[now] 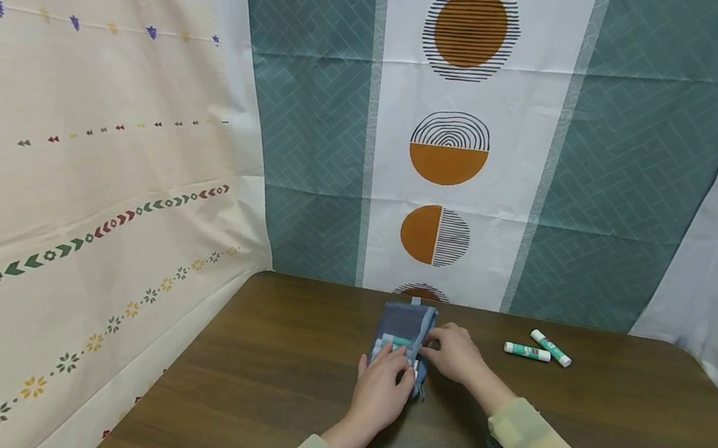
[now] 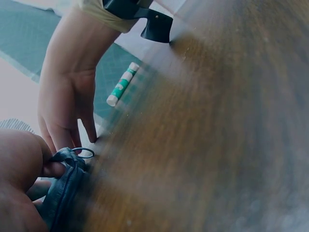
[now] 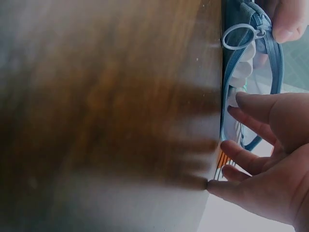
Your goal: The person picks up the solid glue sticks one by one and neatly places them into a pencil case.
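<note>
A blue-grey zip pouch (image 1: 402, 318) with a see-through window lies on the table, its zip open along the right side. Several glue sticks (image 3: 242, 68) are inside, white ends showing at the opening. My left hand (image 1: 382, 388) lies over the near end of the pouch and grips it beside the zip's ring pull (image 3: 236, 37). At the opening, my right hand (image 1: 454, 352) has thumb and forefinger at the white end of one glue stick, pinching it; the other fingers spread toward the tabletop. The pouch's near part is partly hidden under the left hand.
Two loose glue sticks, one lying level (image 1: 527, 352) and one slanted (image 1: 551, 348), lie to the right of the right hand. The brown wooden table (image 1: 283, 374) ends at a patterned teal and white curtain (image 1: 323, 135). A cream cloth (image 1: 102, 142) hangs at the left.
</note>
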Tool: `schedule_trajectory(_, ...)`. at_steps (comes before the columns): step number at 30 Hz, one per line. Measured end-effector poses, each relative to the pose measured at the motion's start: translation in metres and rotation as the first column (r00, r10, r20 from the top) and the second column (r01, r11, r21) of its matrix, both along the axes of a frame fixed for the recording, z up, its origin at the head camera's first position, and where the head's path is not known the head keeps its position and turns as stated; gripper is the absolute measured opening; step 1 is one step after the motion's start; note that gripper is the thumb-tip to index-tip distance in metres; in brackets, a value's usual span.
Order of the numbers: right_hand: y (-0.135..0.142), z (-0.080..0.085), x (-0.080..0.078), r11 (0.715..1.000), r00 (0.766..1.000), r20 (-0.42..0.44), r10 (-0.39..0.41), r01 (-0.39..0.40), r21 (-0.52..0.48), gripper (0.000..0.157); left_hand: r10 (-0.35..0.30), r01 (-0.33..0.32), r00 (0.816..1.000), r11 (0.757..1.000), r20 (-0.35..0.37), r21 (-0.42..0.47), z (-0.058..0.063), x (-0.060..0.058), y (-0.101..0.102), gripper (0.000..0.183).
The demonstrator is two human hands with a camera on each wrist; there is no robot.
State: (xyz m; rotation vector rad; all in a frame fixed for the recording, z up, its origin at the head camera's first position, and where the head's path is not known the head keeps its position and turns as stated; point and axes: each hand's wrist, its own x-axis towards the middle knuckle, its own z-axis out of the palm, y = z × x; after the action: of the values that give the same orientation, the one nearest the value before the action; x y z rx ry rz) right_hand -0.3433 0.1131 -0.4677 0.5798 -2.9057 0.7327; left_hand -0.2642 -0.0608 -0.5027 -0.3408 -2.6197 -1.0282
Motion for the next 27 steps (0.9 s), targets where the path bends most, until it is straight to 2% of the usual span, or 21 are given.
schedule_trajectory(12, -0.0073, -0.0024, -0.0034, 0.997, 0.999, -0.011, -0.045, 0.046, 0.058, 0.017, -0.001, 0.001, 1.0, 1.0, 0.003, -0.002, 0.0007, 0.0007, -0.0002, 0.023)
schedule_trajectory(19, -0.0079, -0.004, -0.0059, 0.997, 0.999, -0.017, -0.052, 0.053, 0.06, 0.018, -0.004, 0.004, 1.0, 1.0, 0.007, 0.001, 0.0012, -0.0002, -0.0004, 0.023)
schedule_trajectory(27, -0.0085, -0.0048, -0.0064, 0.996, 0.998, 0.015, -0.065, 0.064, 0.07, 0.026, -0.008, 0.008, 1.0, 1.0, -0.023, 0.007, 0.0004, 0.0005, -0.0001, 0.025)
